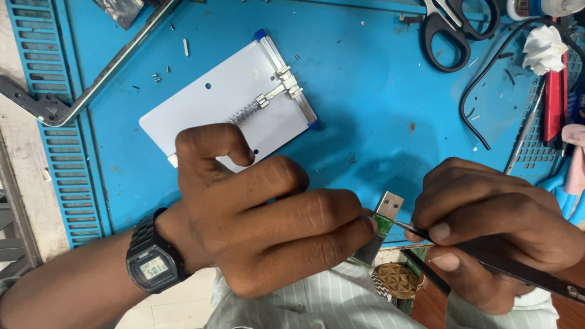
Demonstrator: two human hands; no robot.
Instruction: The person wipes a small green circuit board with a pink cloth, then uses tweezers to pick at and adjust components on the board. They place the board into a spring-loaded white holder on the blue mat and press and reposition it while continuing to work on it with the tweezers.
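Note:
My left hand pinches a small flash-drive board with a metal plug end and a green circuit strip, held upright over the near edge of the blue mat. My right hand grips black tweezers; their thin tip touches the green board just below the plug. A digital watch is on my left wrist.
A white board-holder plate with a spring clamp lies on the mat behind my left hand. Black scissors, a black wire, a white tissue wad and red tools lie at the right. A metal frame sits at the left, with tiny screws scattered nearby.

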